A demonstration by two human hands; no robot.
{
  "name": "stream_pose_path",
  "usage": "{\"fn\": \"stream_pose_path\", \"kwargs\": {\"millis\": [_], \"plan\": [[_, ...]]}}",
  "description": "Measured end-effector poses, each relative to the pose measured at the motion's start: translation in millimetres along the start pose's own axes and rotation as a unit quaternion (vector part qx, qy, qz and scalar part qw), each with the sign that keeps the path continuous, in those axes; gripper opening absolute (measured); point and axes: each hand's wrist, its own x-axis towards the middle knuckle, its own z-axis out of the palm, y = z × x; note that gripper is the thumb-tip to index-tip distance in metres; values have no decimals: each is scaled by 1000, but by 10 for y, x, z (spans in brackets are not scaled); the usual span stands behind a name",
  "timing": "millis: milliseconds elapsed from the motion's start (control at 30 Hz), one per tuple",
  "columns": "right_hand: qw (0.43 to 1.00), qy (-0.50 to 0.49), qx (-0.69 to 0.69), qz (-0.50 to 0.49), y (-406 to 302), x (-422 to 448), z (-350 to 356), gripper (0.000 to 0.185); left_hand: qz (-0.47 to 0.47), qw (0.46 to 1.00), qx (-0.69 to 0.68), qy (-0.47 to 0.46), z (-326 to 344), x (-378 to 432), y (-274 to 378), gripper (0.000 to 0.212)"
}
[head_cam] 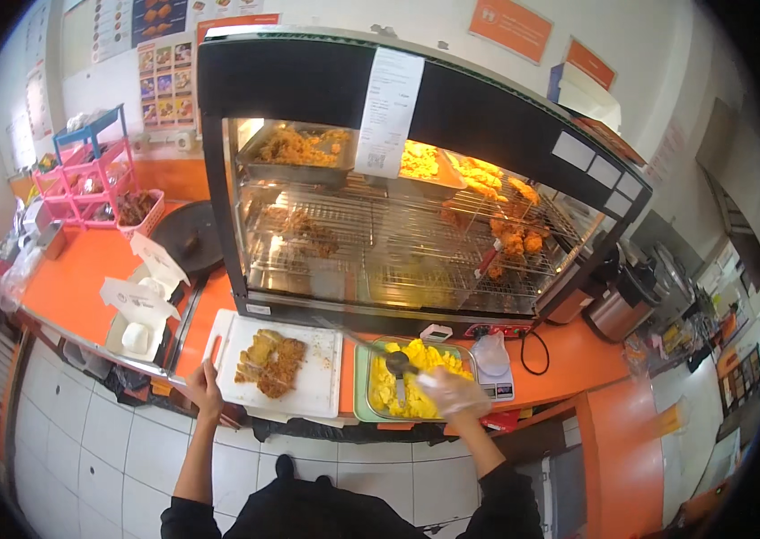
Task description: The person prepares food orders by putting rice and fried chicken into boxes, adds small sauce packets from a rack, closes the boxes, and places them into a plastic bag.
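My left hand (203, 392) is curled at the near left corner of a white cutting board (323, 397), by its handle slot. Sliced breaded fried cutlet (274, 364) lies on the board, with crumbs to its right. In a clear plastic glove, my right hand (457, 396) grips a long-bladed knife (353, 337), blurred, its blade pointing up and left. Beneath that hand, a metal tray (370, 397) holds scrambled egg (420, 401). A dark-ended scoop (399, 364) rests in the egg.
A glass-fronted heated display cabinet (353, 316) with fried chicken stands behind the board. Two open takeaway boxes (120, 337) with rice sit left, near a round black pan (188, 232). Right of the tray are a digital scale (504, 387) and a black cable (542, 354).
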Motion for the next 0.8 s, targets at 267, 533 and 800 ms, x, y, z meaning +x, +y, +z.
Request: {"fn": "stream_pose_path", "kwargs": {"millis": [267, 533, 800], "plan": [[994, 51, -49, 85, 478, -42, -26, 45, -176, 972, 134, 84, -1300, -1292, -333, 52], [934, 235, 121, -239, -1247, 346, 715, 60, -194, 953, 145, 184, -1835, -1406, -451, 51], [916, -304, 203, -168, -2909, 1373, 636, 108, -177, 973, 59, 138, -1936, -701, -1147, 40]]}}
